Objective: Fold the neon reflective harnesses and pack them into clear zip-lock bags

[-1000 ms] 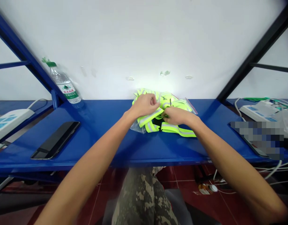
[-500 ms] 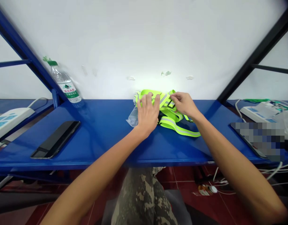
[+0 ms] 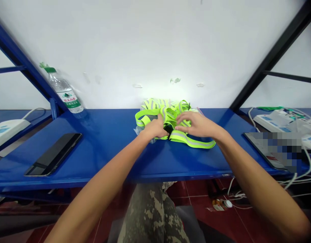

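A heap of neon-yellow reflective straps (image 3: 193,140) with grey stripes lies on the blue table against the wall. My left hand (image 3: 155,129) is closed on the left part of the straps, thumb above and a finger by a black piece (image 3: 168,129) in the middle. My right hand (image 3: 196,124) reaches over the heap from the right; its fingers are apart and point left, and no strap shows between them. Whether its fingertips touch the straps I cannot tell. Clear plastic bags (image 3: 138,130) stick out from under the heap, partly hidden.
A water bottle (image 3: 66,94) leans against the wall at the left, and a black phone (image 3: 54,153) lies in front of it. Toward the right are a dark tablet-like device (image 3: 261,148), power strips (image 3: 269,123) and white cables. The table's front edge (image 3: 170,176) is near my knees.
My left hand has gone from lying flat on the straps to gripping them lower down. My right hand has let go of a strap, and the heap has spread out wider.
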Demonstrator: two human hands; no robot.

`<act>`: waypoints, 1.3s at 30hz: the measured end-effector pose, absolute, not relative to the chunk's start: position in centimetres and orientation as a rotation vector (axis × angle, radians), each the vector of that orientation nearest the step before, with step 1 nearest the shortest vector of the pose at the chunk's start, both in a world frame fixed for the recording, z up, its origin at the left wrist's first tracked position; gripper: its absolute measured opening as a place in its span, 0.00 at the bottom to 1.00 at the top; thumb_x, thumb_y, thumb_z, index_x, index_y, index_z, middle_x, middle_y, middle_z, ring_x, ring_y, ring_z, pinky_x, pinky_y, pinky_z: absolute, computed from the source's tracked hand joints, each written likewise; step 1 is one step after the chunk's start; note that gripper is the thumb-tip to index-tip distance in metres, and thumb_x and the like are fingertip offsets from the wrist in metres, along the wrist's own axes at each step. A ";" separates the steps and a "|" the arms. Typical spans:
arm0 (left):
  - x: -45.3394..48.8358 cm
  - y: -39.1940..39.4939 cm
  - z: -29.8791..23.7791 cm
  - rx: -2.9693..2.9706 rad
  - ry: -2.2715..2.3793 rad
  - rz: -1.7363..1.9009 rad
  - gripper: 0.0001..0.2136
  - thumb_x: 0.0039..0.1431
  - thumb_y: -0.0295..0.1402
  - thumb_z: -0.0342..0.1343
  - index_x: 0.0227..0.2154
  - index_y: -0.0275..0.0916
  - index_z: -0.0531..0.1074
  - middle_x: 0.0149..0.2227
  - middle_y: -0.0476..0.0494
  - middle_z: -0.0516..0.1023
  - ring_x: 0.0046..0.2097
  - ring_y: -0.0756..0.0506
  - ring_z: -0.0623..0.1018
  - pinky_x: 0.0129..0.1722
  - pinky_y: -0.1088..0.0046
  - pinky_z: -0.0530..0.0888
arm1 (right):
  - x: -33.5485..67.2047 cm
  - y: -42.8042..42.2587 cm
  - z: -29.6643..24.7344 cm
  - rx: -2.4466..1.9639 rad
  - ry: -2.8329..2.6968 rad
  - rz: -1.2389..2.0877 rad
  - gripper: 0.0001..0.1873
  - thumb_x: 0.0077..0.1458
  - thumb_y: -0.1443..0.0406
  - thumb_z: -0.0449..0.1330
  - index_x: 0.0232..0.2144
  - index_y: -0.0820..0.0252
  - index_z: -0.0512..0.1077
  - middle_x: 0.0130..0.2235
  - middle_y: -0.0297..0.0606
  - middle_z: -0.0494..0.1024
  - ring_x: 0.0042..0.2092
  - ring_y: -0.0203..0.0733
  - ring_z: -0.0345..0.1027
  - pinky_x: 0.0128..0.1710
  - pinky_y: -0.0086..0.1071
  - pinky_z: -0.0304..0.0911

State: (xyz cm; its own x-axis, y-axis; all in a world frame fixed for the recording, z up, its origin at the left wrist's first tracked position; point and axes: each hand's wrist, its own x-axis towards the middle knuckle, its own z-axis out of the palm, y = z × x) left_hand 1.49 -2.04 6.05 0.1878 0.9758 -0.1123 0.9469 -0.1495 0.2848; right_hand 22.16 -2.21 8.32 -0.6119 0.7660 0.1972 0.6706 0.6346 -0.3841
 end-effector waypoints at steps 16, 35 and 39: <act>-1.2 1.6 10.9 1.455 0.829 1.309 0.21 0.43 0.33 0.69 0.42 0.33 0.75 0.39 0.36 0.82 0.39 0.41 0.81 0.43 0.61 0.77 | 21.4 -1.4 8.9 -0.946 -1.987 1.091 0.30 0.56 0.46 0.62 0.54 0.57 0.74 0.51 0.46 0.80 0.49 0.48 0.75 0.45 0.40 0.72; -2.0 2.8 10.7 2.148 1.000 1.155 0.15 0.59 0.37 0.57 0.46 0.35 0.76 0.44 0.39 0.81 0.44 0.42 0.79 0.45 0.66 0.74 | 20.9 -0.1 12.4 -1.081 -1.695 0.826 0.21 0.49 0.58 0.69 0.44 0.57 0.72 0.49 0.46 0.79 0.43 0.49 0.78 0.41 0.44 0.76; -1.0 3.1 10.4 2.322 1.118 1.038 0.11 0.59 0.35 0.55 0.38 0.34 0.79 0.36 0.42 0.82 0.38 0.43 0.78 0.40 0.68 0.73 | 18.0 -0.6 11.0 -1.225 -1.860 0.613 0.33 0.44 0.63 0.70 0.54 0.62 0.69 0.42 0.46 0.80 0.40 0.49 0.77 0.40 0.43 0.74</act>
State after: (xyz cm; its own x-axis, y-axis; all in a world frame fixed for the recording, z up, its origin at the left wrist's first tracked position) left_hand -0.98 3.06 10.44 0.4166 0.7834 0.4613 0.5183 -0.6215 0.5874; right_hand 17.98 -0.65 10.99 -0.2029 0.9106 0.3600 0.5185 0.4117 -0.7494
